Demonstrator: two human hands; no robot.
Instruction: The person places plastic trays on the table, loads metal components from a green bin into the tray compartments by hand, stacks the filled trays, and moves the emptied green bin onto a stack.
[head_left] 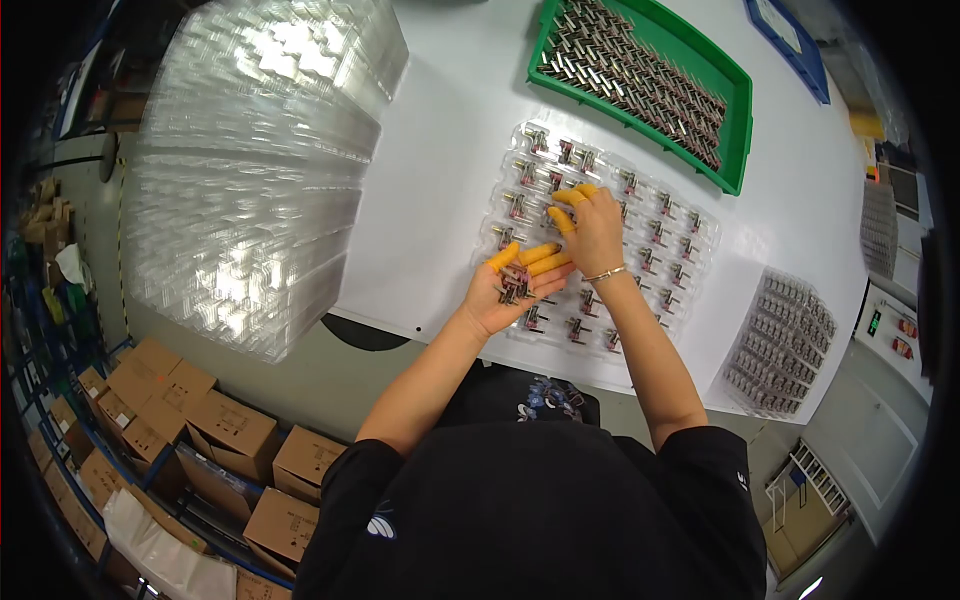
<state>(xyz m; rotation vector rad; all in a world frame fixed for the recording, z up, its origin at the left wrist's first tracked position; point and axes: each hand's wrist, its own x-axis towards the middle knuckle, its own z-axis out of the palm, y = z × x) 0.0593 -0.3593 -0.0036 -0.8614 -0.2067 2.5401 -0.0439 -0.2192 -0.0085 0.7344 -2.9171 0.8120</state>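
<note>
Head view: At a white table (430, 180), a left hand (487, 300), palm up and half open, cradles a small pile of metal parts (515, 286). The right hand (597, 236), fingers bent, hovers over a clear plastic tray (606, 171); whether its fingertips pinch a part cannot be told. More such pieces sit spaced across the tray and packed in a green bin (700, 70) beyond it. Each part looks light, stiff and perhaps slick, its thin pins likely prone to bending, so 2 fingertips would best grip the thicker body. Yellow finger covers (547, 263) should add traction. The tray seems thin and flexible, best held by opposite rims.
</note>
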